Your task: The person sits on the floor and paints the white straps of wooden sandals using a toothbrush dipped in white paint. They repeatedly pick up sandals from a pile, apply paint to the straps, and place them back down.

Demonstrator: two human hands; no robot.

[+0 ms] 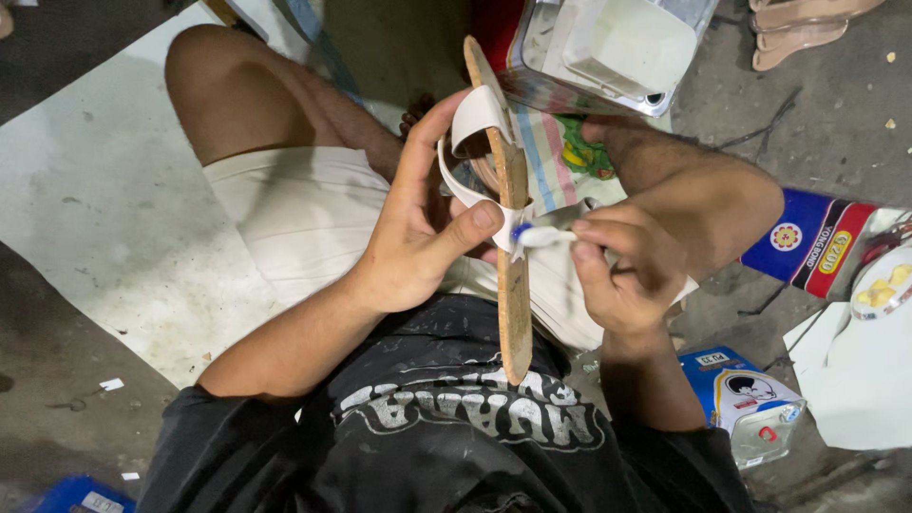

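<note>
A thin tan sandal sole (pixel 514 285) with white straps (pixel 478 116) stands on edge above my lap. My left hand (pixel 418 228) grips it from the left, thumb pressed on the sole's edge beside the lower strap. My right hand (pixel 622 261) pinches a small white glue tube (pixel 549 233) with a blue nozzle, its tip touching the sole where the strap end meets it. I sit on the floor with knees bent, in pale shorts and a dark printed shirt.
A metal-and-white container (pixel 613 47) stands ahead on striped cloth. Pale soles (pixel 798 28) lie at top right. A blue-and-red packet (pixel 807 242), a blue-and-white packet (pixel 746 399) and white sheets (pixel 860 380) lie right. A white sheet (pixel 104 209) covers the floor left.
</note>
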